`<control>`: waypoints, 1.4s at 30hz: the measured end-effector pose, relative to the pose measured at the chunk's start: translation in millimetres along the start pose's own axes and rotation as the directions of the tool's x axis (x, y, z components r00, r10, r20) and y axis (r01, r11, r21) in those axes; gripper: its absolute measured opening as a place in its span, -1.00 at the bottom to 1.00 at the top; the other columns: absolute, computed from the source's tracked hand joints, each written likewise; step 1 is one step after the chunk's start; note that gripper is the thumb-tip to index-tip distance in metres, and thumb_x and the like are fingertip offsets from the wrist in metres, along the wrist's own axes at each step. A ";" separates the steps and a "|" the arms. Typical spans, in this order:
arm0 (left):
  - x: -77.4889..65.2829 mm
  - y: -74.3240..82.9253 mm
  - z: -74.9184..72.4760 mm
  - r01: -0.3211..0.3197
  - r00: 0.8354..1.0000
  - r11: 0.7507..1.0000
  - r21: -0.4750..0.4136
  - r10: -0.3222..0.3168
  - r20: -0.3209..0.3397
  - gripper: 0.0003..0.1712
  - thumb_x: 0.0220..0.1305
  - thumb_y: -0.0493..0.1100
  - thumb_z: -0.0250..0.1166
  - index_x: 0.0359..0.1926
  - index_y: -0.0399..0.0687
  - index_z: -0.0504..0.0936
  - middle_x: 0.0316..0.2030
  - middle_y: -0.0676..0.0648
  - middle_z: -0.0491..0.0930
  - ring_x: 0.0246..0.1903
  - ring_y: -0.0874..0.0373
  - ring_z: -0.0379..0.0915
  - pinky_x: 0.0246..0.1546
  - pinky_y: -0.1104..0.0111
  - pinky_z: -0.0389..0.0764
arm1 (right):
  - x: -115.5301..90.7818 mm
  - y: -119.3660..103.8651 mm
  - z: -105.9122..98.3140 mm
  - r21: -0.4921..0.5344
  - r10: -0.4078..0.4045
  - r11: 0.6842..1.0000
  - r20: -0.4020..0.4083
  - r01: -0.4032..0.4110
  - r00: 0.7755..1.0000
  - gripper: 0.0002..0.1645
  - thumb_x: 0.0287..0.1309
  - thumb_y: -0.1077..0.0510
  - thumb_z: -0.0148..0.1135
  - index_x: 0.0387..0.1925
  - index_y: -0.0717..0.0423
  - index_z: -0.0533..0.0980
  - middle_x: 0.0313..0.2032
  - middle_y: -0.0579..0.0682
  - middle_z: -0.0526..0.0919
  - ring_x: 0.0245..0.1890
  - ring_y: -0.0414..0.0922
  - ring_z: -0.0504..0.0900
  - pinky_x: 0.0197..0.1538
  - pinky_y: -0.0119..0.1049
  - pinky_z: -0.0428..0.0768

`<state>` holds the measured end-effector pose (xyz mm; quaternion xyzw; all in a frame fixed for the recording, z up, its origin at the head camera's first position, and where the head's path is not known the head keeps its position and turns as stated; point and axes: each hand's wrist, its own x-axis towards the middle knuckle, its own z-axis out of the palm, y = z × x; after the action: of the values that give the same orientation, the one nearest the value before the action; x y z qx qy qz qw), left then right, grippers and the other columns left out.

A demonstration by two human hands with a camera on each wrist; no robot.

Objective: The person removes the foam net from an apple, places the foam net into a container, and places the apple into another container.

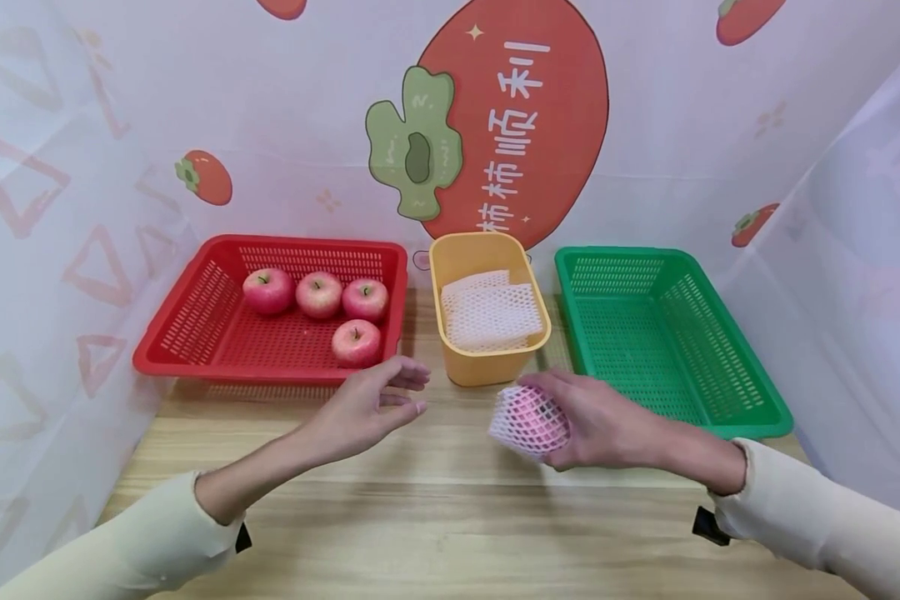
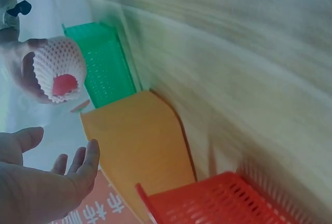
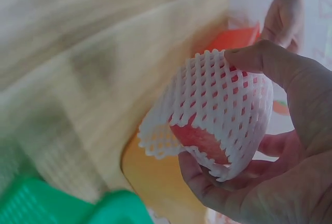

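My right hand [image 1: 607, 421] grips an apple [image 3: 202, 141] wrapped in a white foam net [image 3: 218, 99], held above the table in front of the yellow bin. Part of the apple's red skin shows through the net's open end in both wrist views. My left hand [image 1: 363, 408] holds nothing; its fingers are relaxed and point toward the right, near the front right corner of the red basket [image 1: 225, 372]. Several bare apples [image 1: 318, 295] lie in that basket. More foam nets [image 1: 491, 312] are stacked flat inside the yellow bin [image 1: 487, 367].
A green basket [image 1: 742, 367] with nothing in it stands to the right of the yellow bin. All three containers sit along the back of the wooden table [image 1: 435, 533]. Behind them hangs a printed cloth [image 1: 292, 108], with pale cloth at both sides.
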<state>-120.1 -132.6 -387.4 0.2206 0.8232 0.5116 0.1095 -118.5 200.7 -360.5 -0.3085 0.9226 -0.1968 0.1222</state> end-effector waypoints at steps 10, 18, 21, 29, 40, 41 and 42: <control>-5.9 -23.3 22.4 -0.003 1.000 0.999 -0.045 0.003 0.018 -0.63 0.41 -0.29 0.39 0.18 -0.26 0.59 0.13 -0.21 0.67 0.15 -0.16 0.66 0.13 0.21 0.72 | 5.4 0.3 31.4 0.050 -0.015 0.999 0.034 0.013 0.999 0.09 -0.21 0.08 0.74 0.40 0.17 0.42 0.17 0.07 0.60 0.06 -0.06 0.63 0.10 -0.06 0.69; -4.5 -41.0 45.1 0.006 1.000 0.991 -0.130 -0.002 0.031 -0.68 0.40 -0.33 0.39 0.12 -0.32 0.61 0.10 -0.27 0.67 0.14 -0.19 0.65 0.10 0.28 0.72 | 11.6 5.9 51.3 0.050 -0.052 0.997 0.033 0.051 0.998 0.11 -0.25 0.10 0.71 0.41 0.20 0.41 0.18 0.07 0.61 0.06 -0.06 0.65 0.11 -0.08 0.70; -2.7 -44.3 52.6 0.017 0.999 0.989 -0.147 -0.012 0.035 -0.70 0.40 -0.34 0.38 0.11 -0.33 0.62 0.09 -0.31 0.67 0.13 -0.18 0.66 0.11 0.26 0.71 | 13.5 6.7 55.6 0.060 -0.056 0.997 0.035 0.053 0.998 0.11 -0.24 0.09 0.71 0.41 0.20 0.41 0.17 0.08 0.61 0.04 -0.07 0.65 0.08 -0.10 0.69; 1.9 -53.6 71.8 0.007 0.999 0.986 -0.168 0.001 0.044 -0.80 0.37 -0.41 0.38 -0.01 -0.33 0.68 -0.04 -0.28 0.73 0.03 -0.14 0.72 0.08 0.30 0.72 | 18.6 4.0 65.9 0.053 -0.069 0.996 0.022 0.068 0.997 0.10 -0.20 0.04 0.71 0.41 0.18 0.42 0.18 0.09 0.62 0.03 -0.05 0.66 0.05 -0.11 0.70; 7.2 -72.2 90.0 0.005 0.997 0.980 -0.198 0.010 0.079 -0.64 0.28 -0.43 0.46 0.09 -0.43 0.67 0.02 -0.30 0.74 0.03 -0.11 0.73 0.11 0.16 0.72 | 22.7 2.6 75.4 0.060 -0.086 0.995 0.010 0.085 0.996 0.13 -0.23 0.10 0.75 0.42 0.21 0.40 0.21 0.14 0.61 0.08 0.03 0.68 0.08 -0.05 0.72; 7.5 -72.4 91.4 0.014 0.996 0.978 -0.207 0.004 0.087 -0.59 0.26 -0.43 0.47 0.12 -0.45 0.65 0.05 -0.32 0.72 0.05 -0.14 0.72 0.12 0.15 0.71 | 22.6 2.6 76.3 0.065 -0.079 0.995 0.012 0.079 0.997 0.13 -0.23 0.11 0.75 0.42 0.21 0.40 0.21 0.14 0.60 0.09 0.04 0.68 0.09 -0.04 0.72; 7.9 -72.6 92.7 0.022 0.995 0.975 -0.221 0.000 0.097 -0.55 0.25 -0.43 0.48 0.15 -0.46 0.62 0.08 -0.34 0.70 0.08 -0.17 0.71 0.13 0.16 0.71 | 22.6 2.6 77.1 0.072 -0.075 0.995 0.014 0.074 0.997 0.14 -0.23 0.12 0.75 0.43 0.22 0.39 0.22 0.15 0.60 0.09 0.05 0.68 0.10 -0.03 0.72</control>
<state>-107.7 -82.8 -493.6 0.2269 0.7560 0.5883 0.1758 -110.7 166.5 -432.7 -0.3396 0.9018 -0.2317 0.1333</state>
